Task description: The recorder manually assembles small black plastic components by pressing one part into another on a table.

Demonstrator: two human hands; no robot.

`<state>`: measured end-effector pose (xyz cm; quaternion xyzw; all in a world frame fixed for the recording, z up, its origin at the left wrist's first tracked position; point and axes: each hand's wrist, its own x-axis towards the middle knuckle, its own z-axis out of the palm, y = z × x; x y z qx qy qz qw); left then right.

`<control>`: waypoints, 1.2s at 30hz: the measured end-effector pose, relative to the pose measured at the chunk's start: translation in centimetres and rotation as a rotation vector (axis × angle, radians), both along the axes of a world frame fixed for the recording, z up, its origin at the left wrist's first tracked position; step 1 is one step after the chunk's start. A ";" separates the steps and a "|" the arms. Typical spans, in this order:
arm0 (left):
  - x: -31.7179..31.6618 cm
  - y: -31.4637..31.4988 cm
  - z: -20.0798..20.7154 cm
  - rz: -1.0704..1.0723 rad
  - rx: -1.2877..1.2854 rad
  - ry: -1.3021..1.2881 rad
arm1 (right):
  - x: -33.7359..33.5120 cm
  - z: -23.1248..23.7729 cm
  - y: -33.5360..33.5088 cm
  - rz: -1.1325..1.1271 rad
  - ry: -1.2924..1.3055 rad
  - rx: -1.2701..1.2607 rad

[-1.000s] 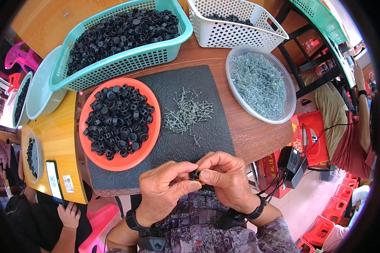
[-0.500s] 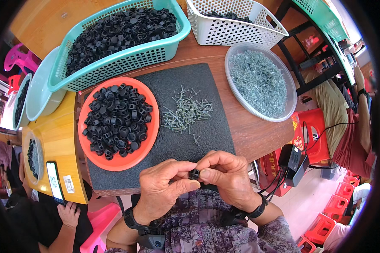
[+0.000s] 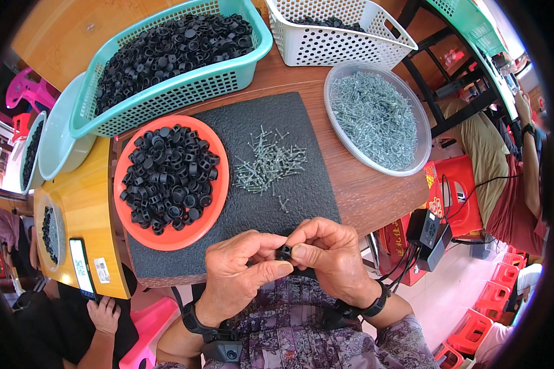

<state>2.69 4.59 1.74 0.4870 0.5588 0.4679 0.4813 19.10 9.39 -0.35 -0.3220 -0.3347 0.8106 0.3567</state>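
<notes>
Close to my body, just past the near edge of the dark mat (image 3: 240,227), both hands meet on one small black plastic ring-shaped part (image 3: 283,253). Thumb and fingers of my left hand (image 3: 243,261) pinch it from the left. My right hand (image 3: 329,255) grips it from the right, the fingertips covering part of it. Whether a screw sits in the part I cannot tell. An orange-red plate (image 3: 223,206) heaped with similar black parts lies on the mat's left side. To its right is a loose pile of silver screws (image 3: 271,161).
A round clear tub (image 3: 426,147) full of screws stands at the right. Behind are a teal basket (image 3: 184,98) of black parts and a white basket (image 3: 345,49). At left, a co-worker's hand (image 3: 106,315) rests near a phone (image 3: 82,267) on a yellow table.
Both hands keep their pinch on the black part, which looks slightly turned between the fingertips. The view has shifted a little; the plate and the screw pile stay put.
</notes>
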 end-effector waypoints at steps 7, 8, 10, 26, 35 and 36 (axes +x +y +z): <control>0.1 -0.1 -0.2 0.028 -0.094 -0.112 | -0.1 -0.4 -0.1 -0.013 0.022 0.013; 0.1 -0.1 -0.3 0.028 -0.093 -0.112 | -0.1 -0.4 -0.2 -0.017 0.014 0.022; 0.0 -0.2 -0.5 0.021 -0.077 -0.106 | -0.1 -0.4 -0.2 -0.021 0.005 0.031; 1.2 0.0 -0.3 0.077 -0.131 -0.317 | -0.2 -0.5 -0.5 -0.097 0.072 -0.070; 1.4 -0.1 -0.8 0.106 -0.089 -0.373 | -0.3 -0.9 -0.6 -0.109 0.144 -0.055; 1.4 -0.1 -0.7 0.103 -0.087 -0.367 | -0.3 -0.9 -0.6 -0.108 0.150 -0.064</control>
